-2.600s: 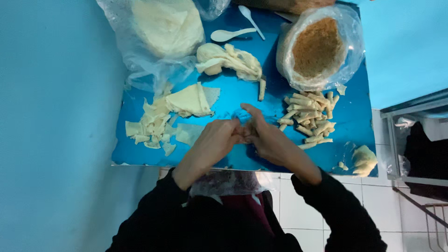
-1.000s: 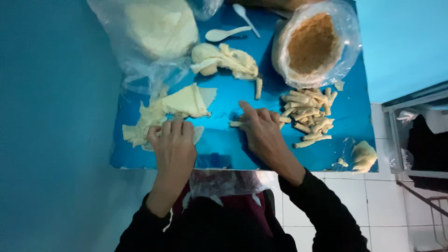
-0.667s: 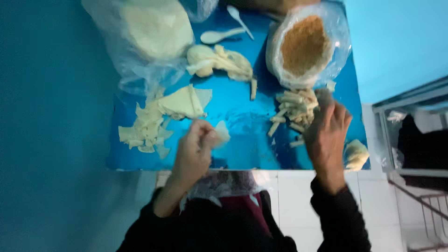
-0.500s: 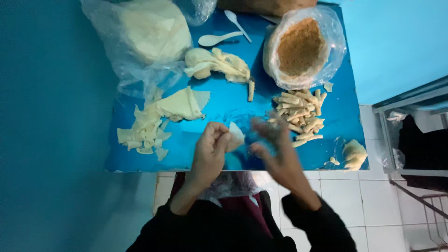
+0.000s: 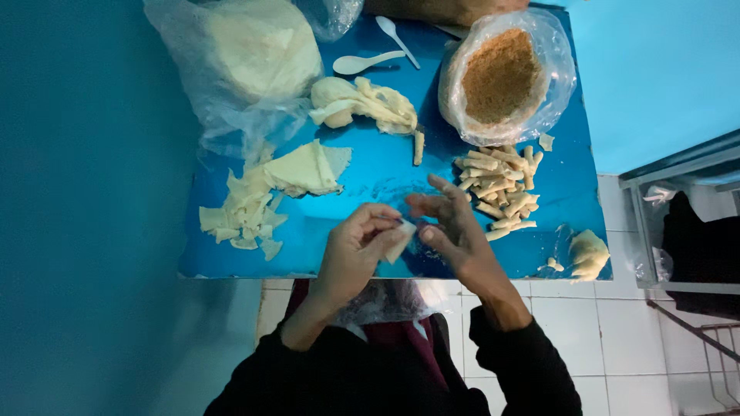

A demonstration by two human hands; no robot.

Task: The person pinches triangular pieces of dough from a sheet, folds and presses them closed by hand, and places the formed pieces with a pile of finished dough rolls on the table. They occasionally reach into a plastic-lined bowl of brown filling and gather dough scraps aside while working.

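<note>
My left hand [image 5: 358, 246] pinches a small pale pastry wrapper [image 5: 401, 239] above the near edge of a blue tabletop [image 5: 385, 173]. My right hand [image 5: 451, 223] is beside it, fingertips touching the same wrapper from the right. A heap of cut wrapper pieces [image 5: 254, 204] lies to the left of my hands. A pile of finished rolled sticks [image 5: 501, 189] lies to the right, just beyond my right hand.
A clear bag of pale dough sheets [image 5: 254, 54] sits far left. A lump of filling [image 5: 362, 104], two white spoons [image 5: 370, 60] and an open bag of brown crumbs [image 5: 501, 77] stand at the back. A small dough lump [image 5: 590, 254] lies near right. White tiled floor below.
My left hand took a wrapper from the left heap and brought it to the middle. My right hand went to the stick pile and came back to meet it.
</note>
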